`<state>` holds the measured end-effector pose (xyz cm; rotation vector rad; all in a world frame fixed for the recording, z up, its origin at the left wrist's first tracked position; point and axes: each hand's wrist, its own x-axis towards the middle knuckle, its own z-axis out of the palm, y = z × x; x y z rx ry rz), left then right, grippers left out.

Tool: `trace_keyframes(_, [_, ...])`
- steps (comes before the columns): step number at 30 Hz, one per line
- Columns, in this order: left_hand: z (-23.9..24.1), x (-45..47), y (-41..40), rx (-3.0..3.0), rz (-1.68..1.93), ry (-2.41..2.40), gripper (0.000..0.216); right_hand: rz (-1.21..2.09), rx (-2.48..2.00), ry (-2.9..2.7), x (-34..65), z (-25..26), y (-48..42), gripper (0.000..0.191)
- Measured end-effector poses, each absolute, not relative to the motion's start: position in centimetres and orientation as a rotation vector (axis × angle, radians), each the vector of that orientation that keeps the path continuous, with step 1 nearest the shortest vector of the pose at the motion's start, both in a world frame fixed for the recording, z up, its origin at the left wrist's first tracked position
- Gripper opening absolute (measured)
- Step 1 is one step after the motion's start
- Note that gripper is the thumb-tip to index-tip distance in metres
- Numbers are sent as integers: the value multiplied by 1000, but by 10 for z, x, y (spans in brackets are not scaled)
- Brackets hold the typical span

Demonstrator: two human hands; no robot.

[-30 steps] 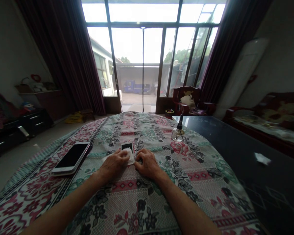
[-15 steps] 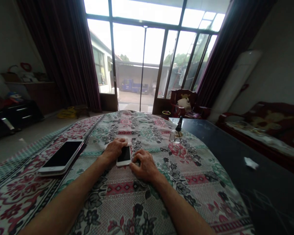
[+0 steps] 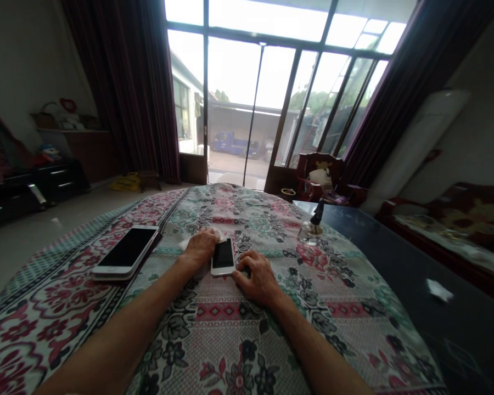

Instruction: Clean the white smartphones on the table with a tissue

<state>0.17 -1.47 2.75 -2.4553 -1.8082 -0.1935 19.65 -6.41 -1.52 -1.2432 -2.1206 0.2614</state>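
A small white phone (image 3: pixel 223 256) with a dark screen lies flat on the flowered cloth (image 3: pixel 239 340). My left hand (image 3: pixel 200 247) rests at its upper left corner, fingers closed over a white tissue (image 3: pixel 220 235) that peeks out beside the knuckles. My right hand (image 3: pixel 257 276) lies on the cloth at the phone's lower right, fingers curled down and fingertips touching its edge.
A larger white phone (image 3: pixel 125 250) lies on a dark case at the left of the cloth. A small glass bottle with a dark top (image 3: pixel 312 230) stands at the right, near the dark glossy table (image 3: pixel 436 307). A scrap of white paper (image 3: pixel 438 289) lies on that table.
My left hand has slid with the tissue from the phone's lower part up to its top left corner, uncovering the screen. My right hand stayed by the phone. The view swung.
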Motion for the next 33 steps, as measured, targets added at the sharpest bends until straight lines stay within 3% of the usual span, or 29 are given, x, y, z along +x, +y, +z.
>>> trace_keyframes(6, [20,25,-12,-2622,-242,-1507,34,261,-1242,-2126,197,-14,-65,7])
trace_keyframes(16, [30,-11,-6,-2469,-159,-1852,29,261,-1232,-2135,197,-14,-64,8])
trace_keyframes(25, [25,35,-23,-2683,-187,-1491,30,250,-1232,-2137,197,-16,-63,7])
trace_keyframes(33, [28,-10,-6,-2507,-186,-1831,28,264,-1246,-2135,197,-14,-64,7])
